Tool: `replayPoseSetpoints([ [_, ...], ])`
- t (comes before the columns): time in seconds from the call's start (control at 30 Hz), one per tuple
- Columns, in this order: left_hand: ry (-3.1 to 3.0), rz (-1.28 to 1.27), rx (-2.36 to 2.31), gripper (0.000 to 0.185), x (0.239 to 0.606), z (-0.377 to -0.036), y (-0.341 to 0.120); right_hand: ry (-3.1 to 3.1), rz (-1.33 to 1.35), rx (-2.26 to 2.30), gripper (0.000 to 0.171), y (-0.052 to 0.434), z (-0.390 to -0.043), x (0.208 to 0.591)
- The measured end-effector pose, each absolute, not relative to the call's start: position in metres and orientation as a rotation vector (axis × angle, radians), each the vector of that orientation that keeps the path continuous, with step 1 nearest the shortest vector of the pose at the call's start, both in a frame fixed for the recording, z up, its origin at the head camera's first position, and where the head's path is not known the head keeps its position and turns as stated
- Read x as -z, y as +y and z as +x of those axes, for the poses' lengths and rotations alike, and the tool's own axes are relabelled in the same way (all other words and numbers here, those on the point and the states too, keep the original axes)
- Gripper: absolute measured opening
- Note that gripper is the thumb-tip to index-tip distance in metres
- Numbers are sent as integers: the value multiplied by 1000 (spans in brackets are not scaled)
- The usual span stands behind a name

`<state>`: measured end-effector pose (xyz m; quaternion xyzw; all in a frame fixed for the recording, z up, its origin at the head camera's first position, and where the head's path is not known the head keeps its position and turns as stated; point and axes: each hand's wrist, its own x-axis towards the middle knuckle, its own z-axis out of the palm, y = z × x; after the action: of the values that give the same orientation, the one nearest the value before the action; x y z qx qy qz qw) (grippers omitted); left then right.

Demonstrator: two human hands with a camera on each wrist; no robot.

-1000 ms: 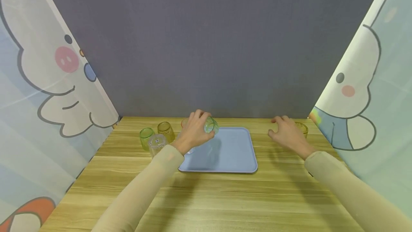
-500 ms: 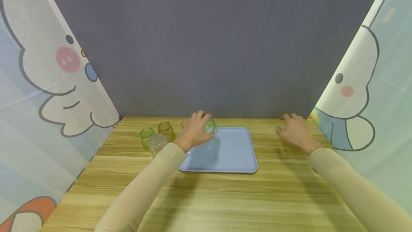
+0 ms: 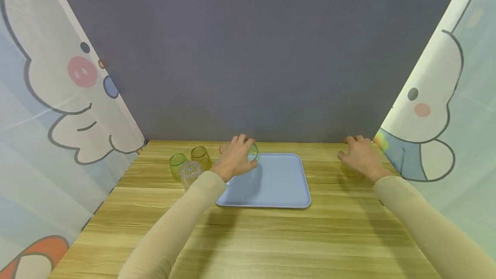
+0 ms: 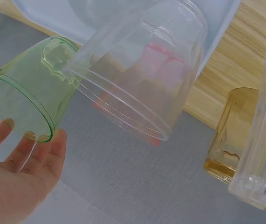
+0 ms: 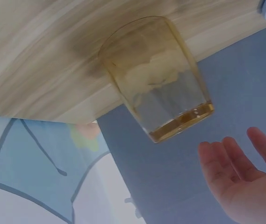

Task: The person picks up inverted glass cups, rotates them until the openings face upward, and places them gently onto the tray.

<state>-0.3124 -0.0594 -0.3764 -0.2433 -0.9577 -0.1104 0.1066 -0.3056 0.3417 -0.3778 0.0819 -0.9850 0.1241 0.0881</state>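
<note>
My left hand (image 3: 237, 158) holds a green glass (image 4: 39, 93) by its rim, thumb on one side and fingertips on the other, over the back left of the blue tray (image 3: 279, 184). Beside it a clear glass (image 4: 142, 70) stands rim up on the tray; a reddish glass (image 3: 222, 147) shows behind it, partly hidden by the hand. On the right, my right hand (image 3: 360, 158) hovers by an amber glass (image 5: 156, 79) that sits upside down on the table. Its fingers (image 5: 238, 161) are loosely bent and apart from the glass.
Left of the tray a green glass (image 3: 178, 167), an amber glass (image 3: 200, 157) and a clear glass (image 3: 190, 175) stand close together on the wooden table (image 3: 271, 240). A grey panel (image 3: 248, 55) rises along the back edge, with printed curtains on both sides.
My right hand has moved right, to the amber glass. My left hand has stayed nearly in place, while the green glass in it has turned and shows less beyond the fingers.
</note>
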Motion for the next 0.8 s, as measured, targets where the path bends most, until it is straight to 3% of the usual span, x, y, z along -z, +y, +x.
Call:
replayPoseSetpoints([
  [0.8, -2909, -704, 281, 65, 383, -321, -53, -3019, 168, -270, 61, 367, -312, 390],
])
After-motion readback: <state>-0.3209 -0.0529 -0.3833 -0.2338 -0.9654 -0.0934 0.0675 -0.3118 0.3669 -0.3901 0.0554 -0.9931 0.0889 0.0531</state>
